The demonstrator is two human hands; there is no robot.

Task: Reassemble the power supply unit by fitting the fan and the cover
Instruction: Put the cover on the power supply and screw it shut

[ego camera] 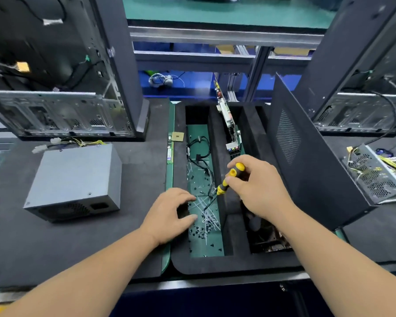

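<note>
Right hand has its fingers wrapped round a yellow-and-black screwdriver, tip angled down into the green-floored compartment of the black foam tray. Left hand sits at that compartment's left edge, fingers loosely curled over the loose screws, and I can't tell if it's pinching 1. Some black cables lie further back in the same slot. The closed grey power supply unit sits on the tabletop well left of the tray, wires trailing behind it.
</note>
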